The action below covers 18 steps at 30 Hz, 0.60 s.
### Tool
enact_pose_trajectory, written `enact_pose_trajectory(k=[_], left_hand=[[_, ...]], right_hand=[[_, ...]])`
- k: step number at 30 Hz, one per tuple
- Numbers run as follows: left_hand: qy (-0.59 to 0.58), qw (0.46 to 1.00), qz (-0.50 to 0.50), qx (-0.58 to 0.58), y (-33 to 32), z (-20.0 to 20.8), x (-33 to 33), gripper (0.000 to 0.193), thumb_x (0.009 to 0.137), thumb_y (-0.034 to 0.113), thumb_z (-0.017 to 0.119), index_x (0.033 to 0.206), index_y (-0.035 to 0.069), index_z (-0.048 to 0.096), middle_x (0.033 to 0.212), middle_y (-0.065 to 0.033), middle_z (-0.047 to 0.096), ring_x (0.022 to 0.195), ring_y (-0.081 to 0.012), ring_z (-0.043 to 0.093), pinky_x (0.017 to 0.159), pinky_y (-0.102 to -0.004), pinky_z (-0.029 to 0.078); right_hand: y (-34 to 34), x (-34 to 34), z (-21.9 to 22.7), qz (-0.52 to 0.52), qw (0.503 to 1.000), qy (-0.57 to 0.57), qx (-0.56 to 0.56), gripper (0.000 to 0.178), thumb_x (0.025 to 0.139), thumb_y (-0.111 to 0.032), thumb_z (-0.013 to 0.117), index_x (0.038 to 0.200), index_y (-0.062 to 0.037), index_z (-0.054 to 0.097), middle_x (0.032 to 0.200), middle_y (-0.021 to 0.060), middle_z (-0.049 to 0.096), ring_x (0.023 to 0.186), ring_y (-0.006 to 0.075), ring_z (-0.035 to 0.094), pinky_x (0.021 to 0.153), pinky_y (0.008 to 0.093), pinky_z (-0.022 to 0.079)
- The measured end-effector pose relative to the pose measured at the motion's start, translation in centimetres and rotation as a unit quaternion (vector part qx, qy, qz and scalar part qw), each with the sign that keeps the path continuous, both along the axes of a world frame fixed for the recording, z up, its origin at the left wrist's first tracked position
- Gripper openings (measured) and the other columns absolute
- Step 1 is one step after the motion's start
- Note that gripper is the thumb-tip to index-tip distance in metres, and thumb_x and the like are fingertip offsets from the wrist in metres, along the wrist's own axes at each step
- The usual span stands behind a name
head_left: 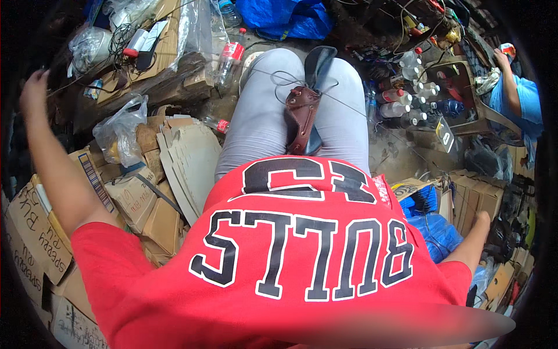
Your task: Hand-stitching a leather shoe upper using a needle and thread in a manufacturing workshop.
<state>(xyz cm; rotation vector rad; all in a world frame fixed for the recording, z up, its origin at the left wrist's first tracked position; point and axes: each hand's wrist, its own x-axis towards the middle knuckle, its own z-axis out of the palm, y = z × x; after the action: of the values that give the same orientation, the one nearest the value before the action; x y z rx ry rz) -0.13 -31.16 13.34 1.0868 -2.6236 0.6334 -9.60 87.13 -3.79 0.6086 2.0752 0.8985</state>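
A brown leather shoe [302, 113] with a dark sole [319, 61] rests between my thighs. Dark thread [282, 75] loops out of its upper, and one strand runs off to the right. My left hand [36, 87] is raised far out to the left, slightly blurred, its fingers closed; the thread seems to lead to it. On the other side, my right hand [481, 220] is out low at the right, small and rounded like a fist. The strand from the shoe heads toward it, but its fingers are not distinct. Both hands are well apart from the shoe.
Folded cardboard boxes [136, 200] crowd my left side. Several bottles [401, 102] stand at the right, near a brown chair [465, 99]. A person in blue [520, 99] is at the far right. Blue plastic sheeting [296, 20] lies ahead, beside a bottle with a red label [232, 52].
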Motion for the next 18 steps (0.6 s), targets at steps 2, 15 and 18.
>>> enact_pose_trajectory(k=[2, 15, 18], left_hand=[[0.091, 0.965, -0.118, 0.216, 5.7, -5.5, -1.9, 0.037, 0.086, 0.030, 0.059, 0.117, 0.010, 0.061, 0.107, -0.0128, 0.065, 0.099, -0.0213, 0.061, 0.087, -0.0318, 0.044], [-0.064, 0.677, -0.533, 0.503, 34.1, -20.1, -8.3, 0.022, 0.075, 0.007, 0.068, 0.095, 0.004, 0.059, 0.106, -0.0099, 0.055, 0.093, -0.0270, 0.055, 0.082, -0.0337, 0.045], [-0.097, 0.661, -0.484, 0.566, 31.9, -20.4, -8.3, 0.017, 0.079, 0.013, 0.067, 0.085, 0.001, 0.055, 0.082, -0.0036, 0.055, 0.077, -0.0158, 0.053, 0.071, -0.0291, 0.043]], right_hand=[[-4.9, -1.0, -2.6, 0.023, 0.991, 0.062, -0.116, 0.034, 0.079, -0.031, 0.065, 0.107, -0.0121, 0.066, 0.099, 0.0170, 0.065, 0.085, 0.0295, 0.064, 0.074, 0.0400, 0.049], [-53.3, -0.6, -3.2, 0.226, 0.556, 0.257, -0.757, 0.022, 0.078, -0.017, 0.071, 0.097, -0.0070, 0.064, 0.084, 0.0033, 0.054, 0.076, 0.0132, 0.050, 0.067, 0.0267, 0.041], [-52.1, -1.1, -3.7, 0.028, 0.534, 0.193, -0.822, 0.014, 0.083, -0.016, 0.066, 0.085, -0.0035, 0.060, 0.080, -0.0016, 0.053, 0.073, 0.0074, 0.046, 0.063, 0.0228, 0.038]])
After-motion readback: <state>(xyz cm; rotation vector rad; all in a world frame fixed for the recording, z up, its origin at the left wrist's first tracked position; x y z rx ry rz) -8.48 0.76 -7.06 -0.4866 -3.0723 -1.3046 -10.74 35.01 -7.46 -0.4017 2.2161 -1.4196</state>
